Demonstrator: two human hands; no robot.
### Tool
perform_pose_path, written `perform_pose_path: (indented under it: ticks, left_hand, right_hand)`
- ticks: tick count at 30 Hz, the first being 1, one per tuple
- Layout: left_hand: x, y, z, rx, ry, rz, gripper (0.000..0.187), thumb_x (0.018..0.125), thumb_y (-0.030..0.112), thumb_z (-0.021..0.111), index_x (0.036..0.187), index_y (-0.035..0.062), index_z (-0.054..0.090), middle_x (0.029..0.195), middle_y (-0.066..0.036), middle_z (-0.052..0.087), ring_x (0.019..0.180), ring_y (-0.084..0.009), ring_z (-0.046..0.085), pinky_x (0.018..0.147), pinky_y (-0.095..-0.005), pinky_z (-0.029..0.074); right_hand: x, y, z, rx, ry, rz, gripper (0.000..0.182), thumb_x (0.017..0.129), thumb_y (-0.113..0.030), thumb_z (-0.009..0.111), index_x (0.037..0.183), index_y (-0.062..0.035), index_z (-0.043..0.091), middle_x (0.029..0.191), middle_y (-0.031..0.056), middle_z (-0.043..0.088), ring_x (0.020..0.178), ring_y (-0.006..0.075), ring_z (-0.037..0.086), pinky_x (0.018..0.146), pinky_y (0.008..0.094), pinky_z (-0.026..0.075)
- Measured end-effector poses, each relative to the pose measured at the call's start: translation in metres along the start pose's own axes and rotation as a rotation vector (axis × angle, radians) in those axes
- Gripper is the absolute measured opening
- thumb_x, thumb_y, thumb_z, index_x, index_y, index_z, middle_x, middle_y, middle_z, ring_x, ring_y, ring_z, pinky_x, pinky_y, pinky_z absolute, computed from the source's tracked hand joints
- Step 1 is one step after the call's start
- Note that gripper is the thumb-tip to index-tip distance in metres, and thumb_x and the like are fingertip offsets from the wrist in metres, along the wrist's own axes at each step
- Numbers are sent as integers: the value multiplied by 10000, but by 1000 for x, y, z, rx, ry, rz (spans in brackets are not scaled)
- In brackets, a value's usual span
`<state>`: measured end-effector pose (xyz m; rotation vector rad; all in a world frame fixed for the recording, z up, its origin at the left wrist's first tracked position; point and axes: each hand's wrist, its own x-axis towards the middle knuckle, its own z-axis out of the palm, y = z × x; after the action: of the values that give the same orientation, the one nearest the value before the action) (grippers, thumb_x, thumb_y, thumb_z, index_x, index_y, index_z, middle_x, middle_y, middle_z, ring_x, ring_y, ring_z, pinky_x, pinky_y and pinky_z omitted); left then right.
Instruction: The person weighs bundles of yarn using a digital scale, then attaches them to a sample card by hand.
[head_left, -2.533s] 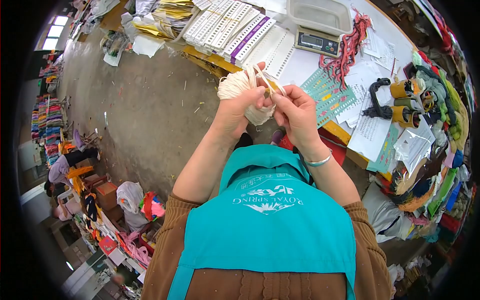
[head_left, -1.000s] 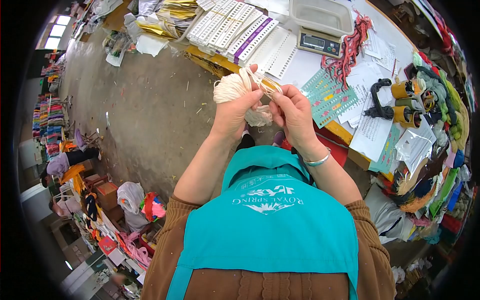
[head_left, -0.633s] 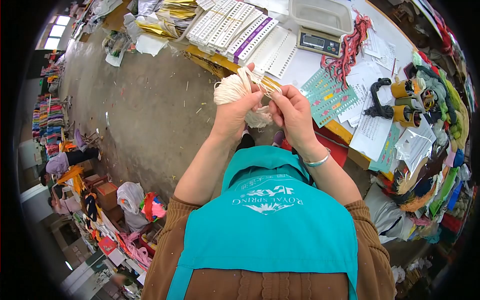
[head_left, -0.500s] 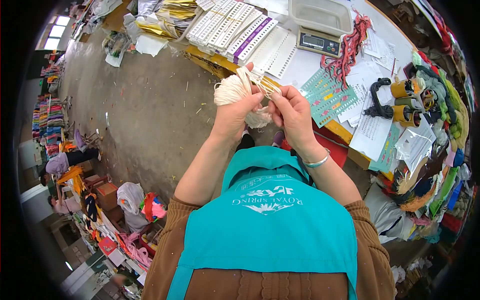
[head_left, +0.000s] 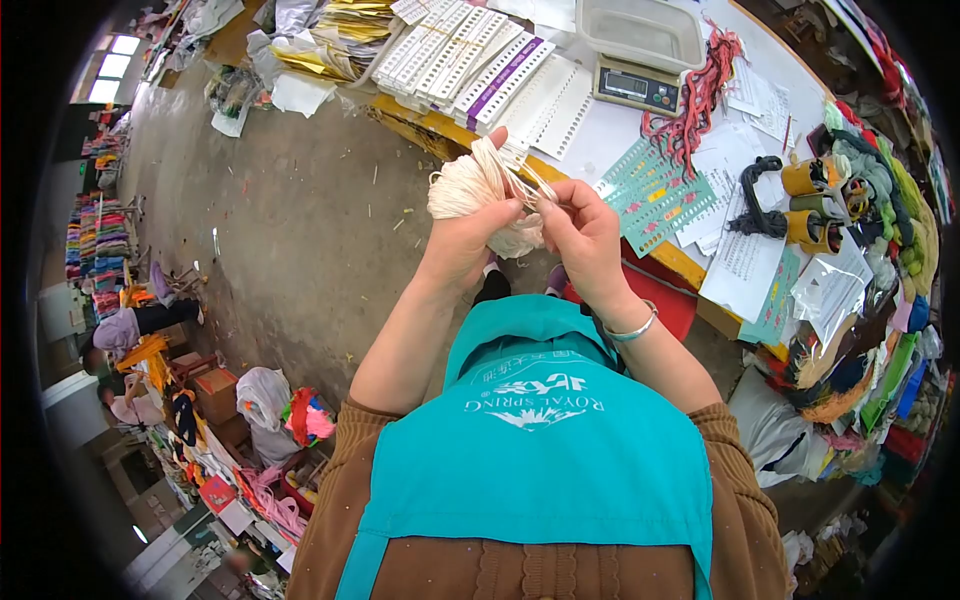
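A bundle of cream-white thread (head_left: 462, 188) is gripped in my left hand (head_left: 468, 235), with its thumb pressed across the strands and a fingertip showing above. Part of the bundle hangs below, between my hands. My right hand (head_left: 585, 235) is closed, its thumb and fingers pinching several loose strands (head_left: 535, 190) at the bundle's right side. Both hands are held in front of me, close to the table's near edge. The ends of the strands inside my fingers are hidden.
On the white table (head_left: 620, 130) lie punched cards (head_left: 460, 55), a digital scale (head_left: 635, 88) with a plastic tub (head_left: 640, 30), red thread (head_left: 700, 100), green cards (head_left: 655, 195) and a dark skein (head_left: 758, 195). Coloured yarn (head_left: 915, 240) is heaped at right. Two people are at far left.
My right hand has shifted slightly, and the strands between my hands are drawn closer to the bundle. My left hand keeps its hold on the thread.
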<state>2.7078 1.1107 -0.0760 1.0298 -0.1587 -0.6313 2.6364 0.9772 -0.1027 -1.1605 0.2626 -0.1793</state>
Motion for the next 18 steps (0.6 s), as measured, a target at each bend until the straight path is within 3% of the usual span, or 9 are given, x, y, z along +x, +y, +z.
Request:
perform_pose_path:
  ticks: [4,10,16,18]
  left_hand:
    - [0,2,-6,51,-34,3,740,814,-11,585,1472,23,250,1215,-101,556,1122,-172,548,997,-344,426]
    - [0,4,-4,32,-9,-19,762,801,11,608,1474,29,252,1212,-92,553,1123,-167,543,999,-338,426]
    - [2,0,-10,5,-67,1,752,806,-26,566,1476,-2,224,963,-58,580,923,-130,575,881,-293,472]
    - [4,2,-8,-46,-62,0,743,806,7,570,1465,-18,228,887,-56,567,827,-127,571,807,-291,487]
  right_hand:
    - [-1,1,0,-67,-14,-33,102,911,-45,588,994,14,579,696,-72,511,601,-23,422,519,155,336]
    - [-1,-3,1,-32,-25,-27,111,911,-39,586,1004,19,576,716,-64,518,606,-19,426,517,155,338]
    - [3,-5,-5,111,-33,67,101,922,-74,573,993,-3,565,752,-14,589,558,11,468,481,163,345]
    - [9,-8,-10,323,-27,190,84,923,-96,574,958,-21,561,735,-8,581,521,20,452,445,166,325]
